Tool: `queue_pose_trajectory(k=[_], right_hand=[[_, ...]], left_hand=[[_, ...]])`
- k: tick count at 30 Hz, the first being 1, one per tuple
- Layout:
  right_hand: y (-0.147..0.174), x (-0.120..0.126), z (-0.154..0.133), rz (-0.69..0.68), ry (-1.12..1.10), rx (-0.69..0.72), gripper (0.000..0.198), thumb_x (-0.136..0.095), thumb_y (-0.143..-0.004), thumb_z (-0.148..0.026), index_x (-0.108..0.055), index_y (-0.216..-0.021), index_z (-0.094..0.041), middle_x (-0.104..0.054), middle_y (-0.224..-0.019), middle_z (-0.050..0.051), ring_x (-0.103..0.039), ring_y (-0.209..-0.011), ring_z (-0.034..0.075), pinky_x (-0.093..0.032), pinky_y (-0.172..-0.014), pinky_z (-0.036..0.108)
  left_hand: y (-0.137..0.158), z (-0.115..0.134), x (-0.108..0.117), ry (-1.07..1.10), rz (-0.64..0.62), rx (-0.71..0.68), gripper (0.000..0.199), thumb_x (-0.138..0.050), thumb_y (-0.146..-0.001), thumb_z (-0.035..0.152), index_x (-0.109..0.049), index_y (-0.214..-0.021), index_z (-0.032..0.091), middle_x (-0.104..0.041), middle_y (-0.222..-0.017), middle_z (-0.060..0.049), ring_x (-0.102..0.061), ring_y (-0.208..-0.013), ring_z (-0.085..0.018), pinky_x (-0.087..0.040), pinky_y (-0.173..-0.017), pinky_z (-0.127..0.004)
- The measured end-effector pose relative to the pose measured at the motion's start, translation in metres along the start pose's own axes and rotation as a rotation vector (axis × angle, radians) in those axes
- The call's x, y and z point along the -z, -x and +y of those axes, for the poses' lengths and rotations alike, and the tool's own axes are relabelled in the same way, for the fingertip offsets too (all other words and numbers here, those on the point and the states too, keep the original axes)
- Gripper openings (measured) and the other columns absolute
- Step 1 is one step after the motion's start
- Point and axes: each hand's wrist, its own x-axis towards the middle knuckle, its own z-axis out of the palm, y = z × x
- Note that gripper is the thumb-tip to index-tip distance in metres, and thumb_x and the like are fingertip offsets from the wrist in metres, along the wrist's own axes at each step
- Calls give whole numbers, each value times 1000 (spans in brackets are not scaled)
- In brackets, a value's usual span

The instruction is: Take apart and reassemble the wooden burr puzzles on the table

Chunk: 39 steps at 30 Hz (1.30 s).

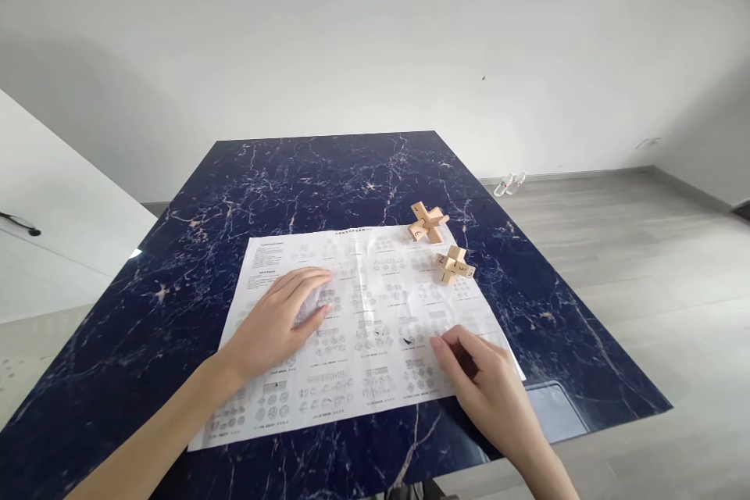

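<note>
A creased, printed diagram sheet (380, 308) lies on a blue marble-patterned table (298, 180). The left hand (278, 324) rests palm-down over its left half, fingers extended. The right hand (489, 379), fingers loosely curled, is at its right edge. Two numbered wooden burr puzzles (453, 266) sit near its far right corner, just apart. A flat, shiny rectangular object (554, 410) lies beside the right wrist.

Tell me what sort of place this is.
Probably a plain indoor room in a home or office; I can't tell which. A dark blue marble-patterned table stands in front of a white wall, with pale grey wood-look flooring off to the right.
</note>
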Motion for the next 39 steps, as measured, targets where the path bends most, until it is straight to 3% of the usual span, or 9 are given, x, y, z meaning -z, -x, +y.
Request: queue_pose_trajectory(k=[15, 25, 39], right_hand=[[-2, 3, 1, -20, -58, -60, 41, -53, -108, -50, -59, -79, -22, -53, -63, -3, -47, -55, 15, -36, -54, 27], [-3, 3, -1, -30, -119, -99, 44, -52, -107, -55, -56, -79, -22, -45, -64, -5, -43, -57, 14, -33, -55, 27], [-6, 1, -6, 0, -48, -80, 45, -52, -106, -56, -55, -76, -22, -47, -60, -5, -44, -54, 15, -34, -54, 27]], left_hand=[[0, -2, 0, -3, 11, -60, 48, -45, -110, 54, -54, -151, 29, -58, -158, -7, -53, -148, -33, -45, -124, -57], [0, -1, 1, 7, 17, -83, 49, -44, -110, 55, -58, -147, 27, -61, -155, -7, -56, -145, -33, -47, -122, -56], [2, -2, -3, 19, 41, -116, 49, -43, -111, 53, -60, -148, 25, -63, -154, -8, -56, -145, -32, -46, -122, -56]])
